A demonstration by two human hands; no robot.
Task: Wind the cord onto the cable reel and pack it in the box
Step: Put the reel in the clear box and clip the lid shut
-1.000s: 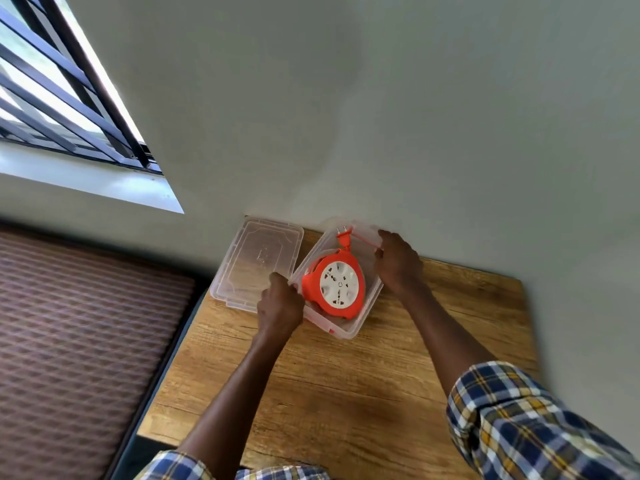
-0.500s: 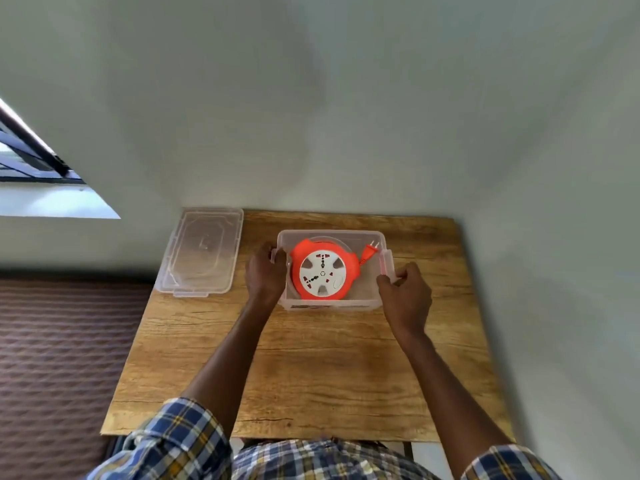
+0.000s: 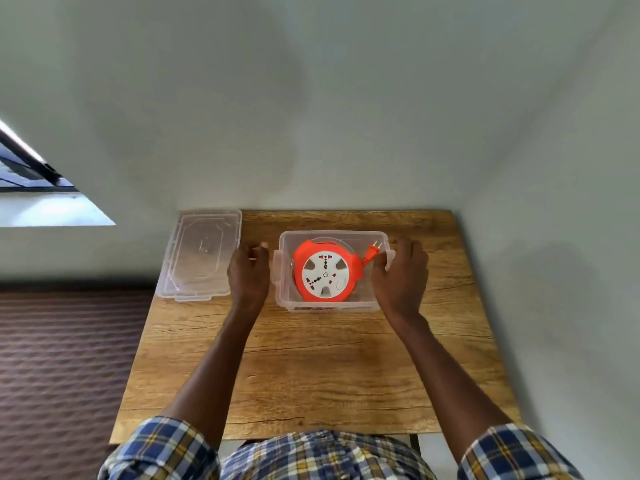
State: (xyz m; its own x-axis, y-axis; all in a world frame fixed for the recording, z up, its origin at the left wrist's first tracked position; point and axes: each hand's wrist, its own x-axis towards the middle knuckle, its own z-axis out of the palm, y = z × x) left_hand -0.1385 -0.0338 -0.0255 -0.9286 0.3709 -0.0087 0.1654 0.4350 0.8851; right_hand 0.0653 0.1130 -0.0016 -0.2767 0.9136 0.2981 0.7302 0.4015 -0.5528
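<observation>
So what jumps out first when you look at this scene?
The bright orange cable reel lying flat inside the clear plastic box at the far middle of the wooden table, its plug tucked in the box's right corner. The left hand and right hand flank the box, and the clear lid lies off to the left.

— Where's the cable reel [image 3: 325, 276]?
— Lying flat inside the clear plastic box [image 3: 330, 307], orange with a white socket face up.
— And the cord?
— Wound in; only the orange plug [image 3: 372, 251] sticks out toward the box's right end. The box has no lid on.
</observation>
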